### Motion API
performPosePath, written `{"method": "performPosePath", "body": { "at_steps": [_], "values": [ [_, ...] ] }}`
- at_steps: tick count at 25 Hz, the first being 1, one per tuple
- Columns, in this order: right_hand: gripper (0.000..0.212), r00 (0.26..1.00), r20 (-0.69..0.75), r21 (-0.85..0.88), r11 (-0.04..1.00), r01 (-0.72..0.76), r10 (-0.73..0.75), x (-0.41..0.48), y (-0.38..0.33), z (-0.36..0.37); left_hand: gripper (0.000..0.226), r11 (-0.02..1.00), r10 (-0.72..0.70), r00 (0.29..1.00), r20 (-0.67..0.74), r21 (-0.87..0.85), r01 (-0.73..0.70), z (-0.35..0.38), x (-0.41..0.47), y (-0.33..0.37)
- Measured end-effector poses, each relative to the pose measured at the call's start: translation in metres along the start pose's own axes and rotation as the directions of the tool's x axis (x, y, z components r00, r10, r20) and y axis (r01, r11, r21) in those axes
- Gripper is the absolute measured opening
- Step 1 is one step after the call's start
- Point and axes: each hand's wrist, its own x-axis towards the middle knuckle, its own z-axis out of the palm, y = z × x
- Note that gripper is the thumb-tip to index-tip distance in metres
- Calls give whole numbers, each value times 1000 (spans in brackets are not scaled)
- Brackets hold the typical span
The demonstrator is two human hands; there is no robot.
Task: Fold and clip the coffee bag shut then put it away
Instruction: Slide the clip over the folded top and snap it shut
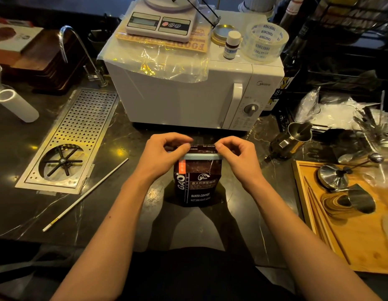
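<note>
A dark coffee bag (197,185) with white lettering and an orange tag stands upright on the black marble counter, in front of the microwave. A pale blue clip bar (201,157) lies across the bag just below its folded top. My left hand (165,155) pinches the bag's top left corner and the clip's left end. My right hand (236,155) pinches the top right corner and the clip's right end. Whether the clip is snapped closed cannot be told.
A white microwave (188,92) stands right behind the bag, with a scale, a tape roll (264,42) and a small bottle on top. A perforated steel drain tray (69,142) and a thin white stick (84,195) lie left. A steel pitcher (293,137) and a wooden tray (351,235) sit right.
</note>
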Motion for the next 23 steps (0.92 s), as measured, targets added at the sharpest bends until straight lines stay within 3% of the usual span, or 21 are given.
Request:
{"method": "performPosePath", "body": {
  "at_steps": [4, 9, 13, 17, 19, 23],
  "values": [
    [7, 982, 124, -163, 973, 162, -143, 1, -8, 5, 8, 988, 107, 994, 27, 107, -110, 13, 3, 5],
    [7, 970, 31, -291, 926, 241, -243, 2, -7, 22, 1, 978, 157, 984, -84, 150, -143, 22, -3, 3],
    [6, 982, -34, -282, 944, 171, -188, -2, -3, 23, 6, 992, 87, 991, -103, 98, -77, 18, -8, 2],
    [13, 998, -56, -114, 993, 15, -22, -11, 7, 10, 9, 999, -19, 993, -118, -38, 14, 11, -19, -7],
    [14, 999, -28, -7, 1000, -21, 21, -19, 12, 9, 21, 987, -71, 992, -102, -154, 55, 12, -26, -12],
    [25, 998, 26, 100, 994, -53, 51, -34, 23, 11, 75, 970, -135, 989, -65, -214, 118, 21, -44, -27]
  ]
}}
